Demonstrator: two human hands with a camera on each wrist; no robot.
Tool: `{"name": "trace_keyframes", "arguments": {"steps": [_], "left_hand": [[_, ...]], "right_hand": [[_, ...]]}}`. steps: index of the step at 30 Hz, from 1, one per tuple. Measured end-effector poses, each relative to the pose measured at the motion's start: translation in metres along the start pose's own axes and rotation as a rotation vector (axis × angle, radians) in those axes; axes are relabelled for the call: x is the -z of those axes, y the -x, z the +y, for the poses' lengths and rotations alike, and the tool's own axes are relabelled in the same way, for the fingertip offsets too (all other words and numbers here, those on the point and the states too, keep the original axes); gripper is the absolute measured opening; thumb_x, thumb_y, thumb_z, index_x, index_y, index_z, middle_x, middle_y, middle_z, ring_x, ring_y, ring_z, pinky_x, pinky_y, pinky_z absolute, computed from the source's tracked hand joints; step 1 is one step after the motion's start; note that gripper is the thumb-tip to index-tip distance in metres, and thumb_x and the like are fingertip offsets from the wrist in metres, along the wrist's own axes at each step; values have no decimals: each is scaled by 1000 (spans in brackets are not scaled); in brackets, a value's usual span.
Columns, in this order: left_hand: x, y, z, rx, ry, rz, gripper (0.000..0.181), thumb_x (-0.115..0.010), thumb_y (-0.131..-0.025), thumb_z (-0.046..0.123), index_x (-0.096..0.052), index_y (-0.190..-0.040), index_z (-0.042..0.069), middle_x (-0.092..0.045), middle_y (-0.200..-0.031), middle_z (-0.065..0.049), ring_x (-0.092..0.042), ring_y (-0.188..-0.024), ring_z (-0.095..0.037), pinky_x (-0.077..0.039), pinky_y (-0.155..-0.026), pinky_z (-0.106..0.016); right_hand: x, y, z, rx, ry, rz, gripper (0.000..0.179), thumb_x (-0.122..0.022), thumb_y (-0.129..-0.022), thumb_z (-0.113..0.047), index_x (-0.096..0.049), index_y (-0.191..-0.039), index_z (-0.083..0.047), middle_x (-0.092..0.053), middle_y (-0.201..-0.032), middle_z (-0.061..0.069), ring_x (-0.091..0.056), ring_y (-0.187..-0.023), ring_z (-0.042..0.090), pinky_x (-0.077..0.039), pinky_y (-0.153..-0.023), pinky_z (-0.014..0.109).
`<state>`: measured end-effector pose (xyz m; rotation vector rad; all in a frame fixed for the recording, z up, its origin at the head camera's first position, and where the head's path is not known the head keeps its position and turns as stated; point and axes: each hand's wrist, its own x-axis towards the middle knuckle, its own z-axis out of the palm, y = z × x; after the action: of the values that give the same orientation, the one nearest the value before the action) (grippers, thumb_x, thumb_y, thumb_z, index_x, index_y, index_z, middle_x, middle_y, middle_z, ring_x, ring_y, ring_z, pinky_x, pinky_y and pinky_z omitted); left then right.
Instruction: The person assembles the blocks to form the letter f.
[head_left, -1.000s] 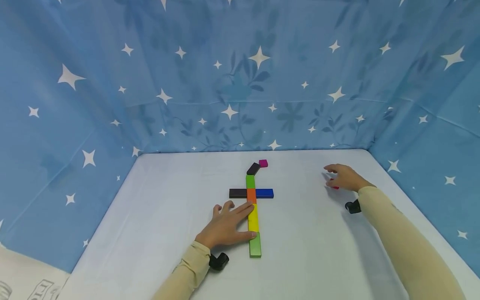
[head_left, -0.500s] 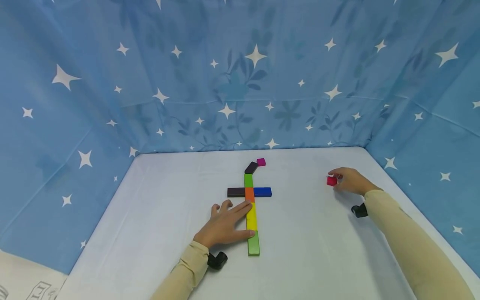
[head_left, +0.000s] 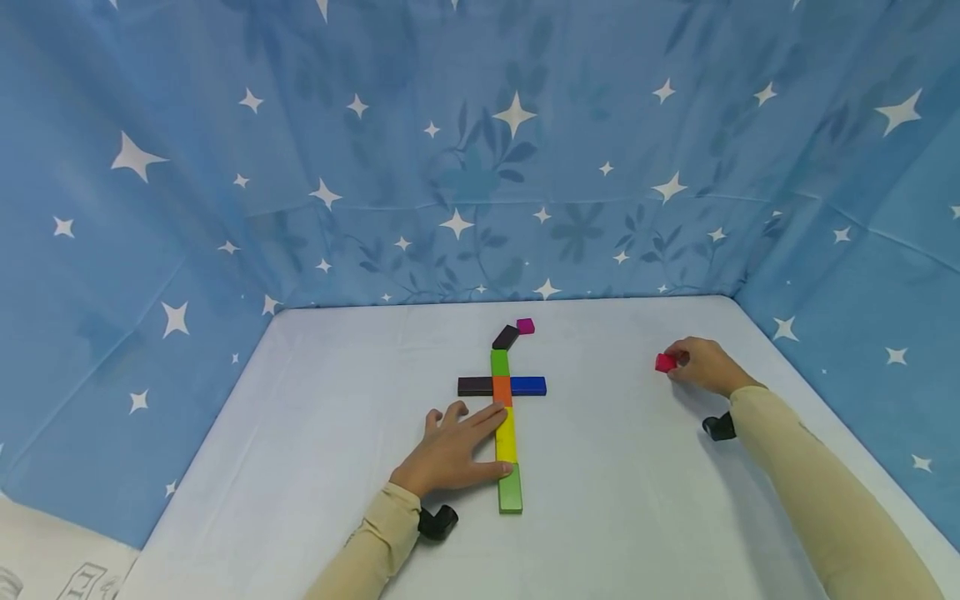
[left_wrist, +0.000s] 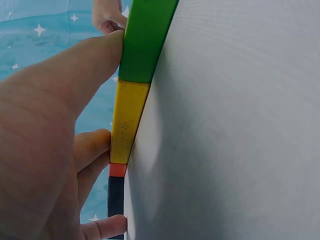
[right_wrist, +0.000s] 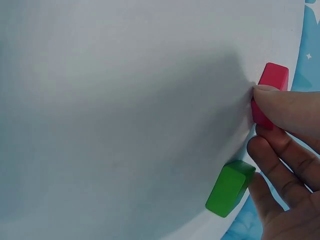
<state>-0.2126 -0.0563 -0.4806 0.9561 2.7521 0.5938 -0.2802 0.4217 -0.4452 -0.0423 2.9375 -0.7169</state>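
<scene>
My right hand (head_left: 702,367) pinches a small red block (head_left: 665,362) between thumb and finger, at the right of the white table. Whether that block touches the table I cannot tell. In the right wrist view a green block (right_wrist: 230,189) sits beside my lower fingers; the head view hides it. My left hand (head_left: 450,454) rests by a column of blocks, fingertips on the yellow block (head_left: 506,437) near the orange block (head_left: 502,392), thumb touching where yellow meets the lower light green block (head_left: 510,492). The left wrist view shows its thumb against the green block (left_wrist: 145,45).
A black block (head_left: 476,387) and a blue block (head_left: 528,386) flank the orange one. Above it come a green block (head_left: 499,362), a slanted black block (head_left: 506,337) and a magenta block (head_left: 526,326). A blue starred curtain (head_left: 405,167) borders the white table (head_left: 345,375).
My right hand has closed its thumb and finger on the red block, which was mostly covered under the outstretched fingers. The hand shifted slightly right. The left hand stays put.
</scene>
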Motion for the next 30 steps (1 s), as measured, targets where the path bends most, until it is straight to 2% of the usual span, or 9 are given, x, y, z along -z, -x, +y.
{"name": "trace_keyframes", "arguments": {"steps": [8, 19, 30], "left_hand": [[0, 0, 1, -1, -7, -2, 86, -65, -96, 68, -43, -167, 26, -35, -173, 9, -34, -147, -38, -21, -113, -70], [0, -1, 1, -5, -19, 1, 86, -63, -97, 69, -41, -168, 27, -33, -173, 11, -34, -147, -38, -22, -113, -70], [0, 0, -2, -8, -39, 5, 86, -62, -97, 70, -40, -168, 27, -33, -173, 12, -35, -146, -36, -24, -112, -69]], "right_hand": [[-4, -8, -10, 9, -42, 6, 48, -78, -96, -9, -61, -133, 16, -62, -123, 32, -54, -113, 48, -51, -100, 63], [-8, -32, -36, 22, -85, -3, 46, -75, -98, -8, -61, -136, 14, -62, -126, 31, -54, -115, 48, -50, -103, 62], [-24, -58, -63, 78, -103, 1, 42, -74, -97, -8, -64, -132, 13, -65, -121, 29, -58, -108, 43, -54, -94, 55]]}}
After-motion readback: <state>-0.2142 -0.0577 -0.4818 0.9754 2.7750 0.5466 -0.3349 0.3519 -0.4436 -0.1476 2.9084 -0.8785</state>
